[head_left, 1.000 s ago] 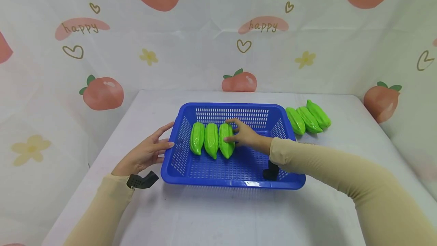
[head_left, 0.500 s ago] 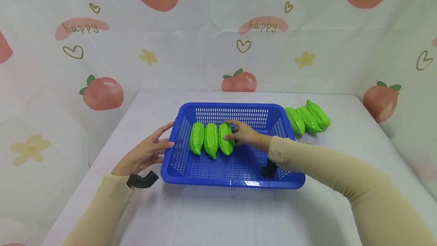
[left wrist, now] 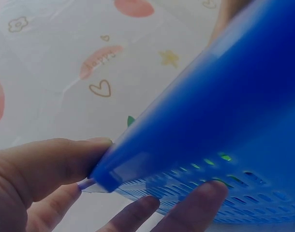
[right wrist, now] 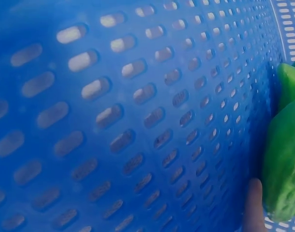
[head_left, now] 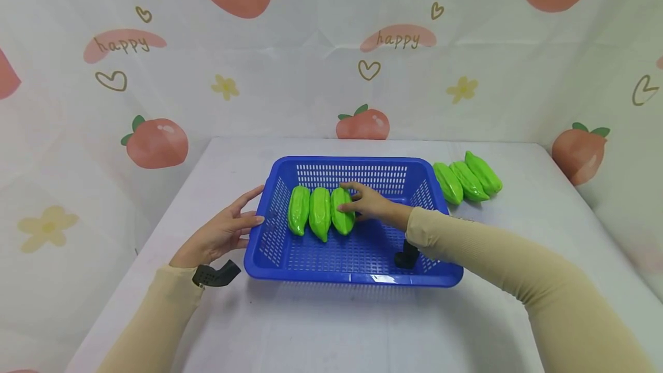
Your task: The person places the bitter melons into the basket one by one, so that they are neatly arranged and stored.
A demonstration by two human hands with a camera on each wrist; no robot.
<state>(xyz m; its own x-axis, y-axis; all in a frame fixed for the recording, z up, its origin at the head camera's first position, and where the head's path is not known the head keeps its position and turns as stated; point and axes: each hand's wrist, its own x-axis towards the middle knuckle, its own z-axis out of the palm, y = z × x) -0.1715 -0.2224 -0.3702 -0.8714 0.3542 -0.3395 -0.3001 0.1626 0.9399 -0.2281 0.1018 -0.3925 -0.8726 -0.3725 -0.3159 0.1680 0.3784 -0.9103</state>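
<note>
In the head view, three bright green, ridged gourds with pointed tips lie side by side in a blue plastic basket (head_left: 362,278): a left gourd (head_left: 298,210), a middle gourd (head_left: 320,213) and a right gourd (head_left: 342,214). My right hand (head_left: 370,202) reaches over the basket's right side and holds the right gourd between thumb and fingers. Close up in the right wrist view, a fingertip (right wrist: 254,203) sits beside that gourd (right wrist: 284,164). At the basket's left side, my left hand (head_left: 221,231) grips the rim; its thumb (left wrist: 55,162) is at the edge and its fingers are against the perforated wall.
Three more green gourds (head_left: 468,181) lie together on the white table (head_left: 331,327), just beyond the basket's right back corner. Behind the table hangs a white cloth (head_left: 290,91) printed with peaches. Each wrist carries a black camera mount (head_left: 216,274).
The right hand has shifted slightly left with the right gourd, whose tip has drawn back and now lies closer to the middle one. The left hand and basket stay put.
</note>
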